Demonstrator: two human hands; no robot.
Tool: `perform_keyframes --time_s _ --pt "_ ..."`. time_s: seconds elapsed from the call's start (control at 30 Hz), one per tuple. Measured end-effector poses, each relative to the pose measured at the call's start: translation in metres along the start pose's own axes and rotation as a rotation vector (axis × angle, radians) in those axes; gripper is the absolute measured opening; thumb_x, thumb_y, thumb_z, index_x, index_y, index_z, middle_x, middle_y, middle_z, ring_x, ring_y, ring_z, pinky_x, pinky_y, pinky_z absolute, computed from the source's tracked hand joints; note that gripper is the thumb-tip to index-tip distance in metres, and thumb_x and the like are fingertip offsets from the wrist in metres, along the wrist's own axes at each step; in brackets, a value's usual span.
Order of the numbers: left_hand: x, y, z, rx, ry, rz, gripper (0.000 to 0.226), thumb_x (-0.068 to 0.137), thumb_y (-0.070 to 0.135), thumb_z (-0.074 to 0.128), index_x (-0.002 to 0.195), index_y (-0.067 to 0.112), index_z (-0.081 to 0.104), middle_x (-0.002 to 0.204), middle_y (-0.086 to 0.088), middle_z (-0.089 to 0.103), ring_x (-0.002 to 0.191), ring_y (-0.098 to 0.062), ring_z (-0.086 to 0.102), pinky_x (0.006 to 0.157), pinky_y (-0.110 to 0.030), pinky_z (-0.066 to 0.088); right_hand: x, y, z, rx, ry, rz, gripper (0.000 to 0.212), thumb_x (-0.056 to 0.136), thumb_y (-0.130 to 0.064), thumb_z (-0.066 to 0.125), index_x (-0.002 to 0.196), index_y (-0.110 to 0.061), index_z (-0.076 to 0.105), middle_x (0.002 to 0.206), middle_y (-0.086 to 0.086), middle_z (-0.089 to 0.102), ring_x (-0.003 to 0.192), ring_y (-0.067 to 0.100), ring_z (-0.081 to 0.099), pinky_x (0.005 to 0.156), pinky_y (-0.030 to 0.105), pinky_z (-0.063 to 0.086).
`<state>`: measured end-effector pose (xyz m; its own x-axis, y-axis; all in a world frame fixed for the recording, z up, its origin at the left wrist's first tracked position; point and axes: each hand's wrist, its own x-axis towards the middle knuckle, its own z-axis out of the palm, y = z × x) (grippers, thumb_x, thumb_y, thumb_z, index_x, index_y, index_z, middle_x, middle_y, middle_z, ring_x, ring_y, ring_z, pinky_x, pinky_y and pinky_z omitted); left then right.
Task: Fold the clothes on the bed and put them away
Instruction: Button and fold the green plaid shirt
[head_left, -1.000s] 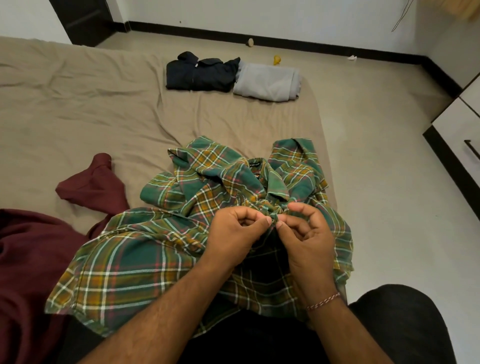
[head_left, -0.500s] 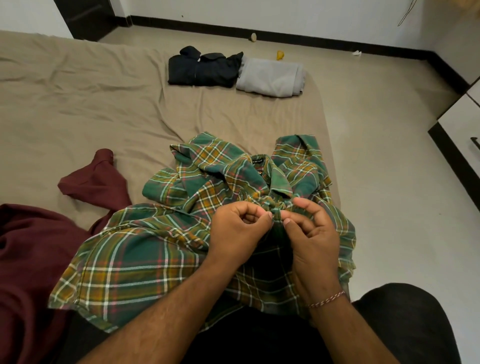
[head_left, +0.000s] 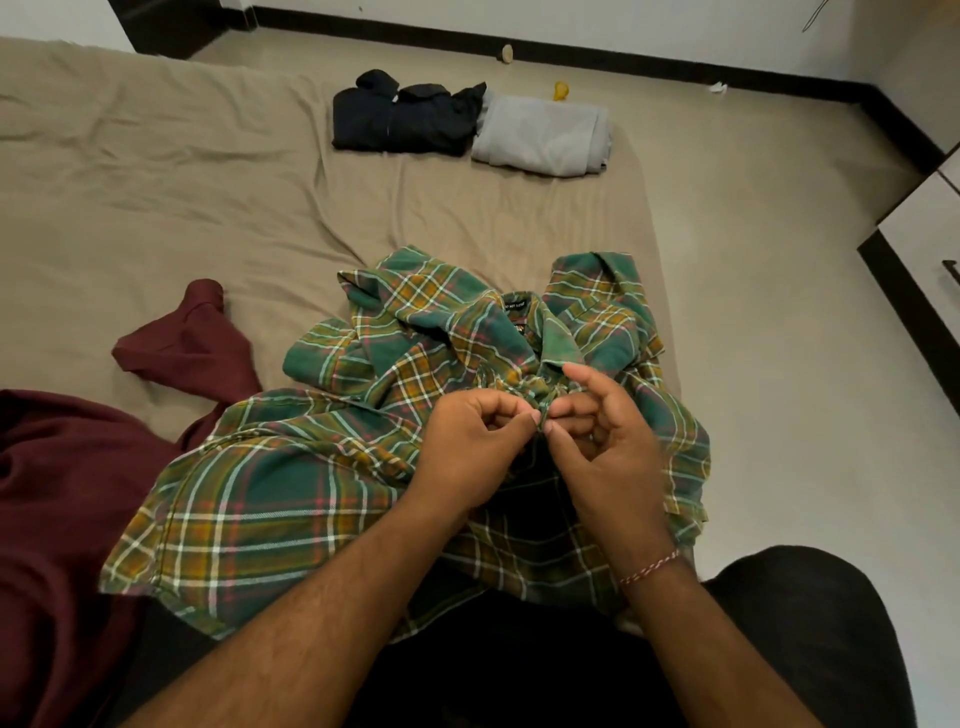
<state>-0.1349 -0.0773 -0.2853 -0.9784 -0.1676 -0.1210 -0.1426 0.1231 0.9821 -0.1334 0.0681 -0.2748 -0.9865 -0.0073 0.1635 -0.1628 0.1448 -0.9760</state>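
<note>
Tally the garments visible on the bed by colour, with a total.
Green plaid shirt, pinched near the collar by left hand and right hand: 1
Maroon garment: 1
Dark folded garment: 1
Grey folded garment: 1
Total: 4

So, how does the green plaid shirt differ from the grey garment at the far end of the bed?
The green plaid shirt is checked in green, yellow and white; the grey garment is plain. The plaid shirt lies crumpled and unfolded, while the grey garment is folded into a neat block. The left hand and the right hand pinch the plaid shirt below its collar; nothing touches the grey garment. Both rest on the beige bed.
</note>
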Motion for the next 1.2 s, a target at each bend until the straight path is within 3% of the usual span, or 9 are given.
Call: perform_keyframes --time_s 0.17,0.5,0.7,0.87,1.0,1.2 --pt "-0.001 0.0 0.0 -0.02 -0.008 -0.034 0.019 0.097 0.012 0.068 0.082 0.013 0.08 0.075 -0.004 0.076 0.068 -0.015 0.069 0.073 -0.043 0.061 -0.003 0.006 0.007 -0.181 0.019 -0.09 0.056 0.088 0.006 0.071 0.135 -0.023 0.063 0.096 -0.004 0.068 0.079 0.01 0.067 0.075 0.014 0.055" --pt "-0.001 -0.003 0.0 0.071 -0.007 0.008 0.013 0.095 0.015 0.073 0.085 0.014 0.081 0.075 -0.004 0.077 0.074 -0.025 0.073 0.073 -0.049 0.062 -0.007 0.013 0.011 -0.2 0.029 -0.141 0.051 0.09 0.003 0.071 0.133 -0.023 0.063 0.097 -0.003 0.067 0.082 0.014 0.066 0.074 0.014 0.055" --pt "0.001 0.0 -0.004 0.14 -0.011 0.056 0.022 0.098 0.016 0.07 0.077 0.016 0.077 0.07 -0.007 0.072 0.061 -0.015 0.06 0.061 -0.043 0.054 -0.004 0.012 0.007 -0.155 -0.055 -0.18 0.057 0.092 0.006 0.068 0.139 -0.026 0.058 0.104 -0.001 0.067 0.09 0.014 0.067 0.081 0.017 0.056" --pt "0.002 -0.003 -0.003 0.149 -0.009 0.059 0.024 0.1 0.016 0.066 0.077 0.013 0.071 0.06 0.001 0.056 0.053 -0.008 0.047 0.052 -0.029 0.042 0.003 0.013 -0.003 -0.312 -0.151 -0.273 0.064 0.092 0.007 0.066 0.148 -0.021 0.054 0.11 -0.004 0.065 0.097 0.013 0.066 0.083 0.018 0.056" --pt "-0.001 -0.003 0.0 0.16 -0.017 0.077 0.023 0.101 0.018 0.065 0.079 0.014 0.072 0.065 -0.006 0.062 0.055 -0.007 0.049 0.053 -0.027 0.043 0.003 0.014 -0.004 -0.4 -0.118 -0.342 0.062 0.09 0.002 0.07 0.145 -0.022 0.056 0.109 -0.006 0.065 0.095 0.01 0.066 0.083 0.028 0.06" --pt "0.001 -0.004 -0.004 0.174 -0.071 0.103 0.017 0.096 0.014 0.07 0.08 0.014 0.076 0.066 0.003 0.068 0.059 -0.01 0.058 0.058 -0.031 0.049 0.0 0.015 -0.003 -0.475 -0.054 -0.393 0.048 0.088 -0.006 0.075 0.134 -0.016 0.064 0.107 -0.005 0.07 0.095 0.011 0.068 0.083 0.036 0.061"
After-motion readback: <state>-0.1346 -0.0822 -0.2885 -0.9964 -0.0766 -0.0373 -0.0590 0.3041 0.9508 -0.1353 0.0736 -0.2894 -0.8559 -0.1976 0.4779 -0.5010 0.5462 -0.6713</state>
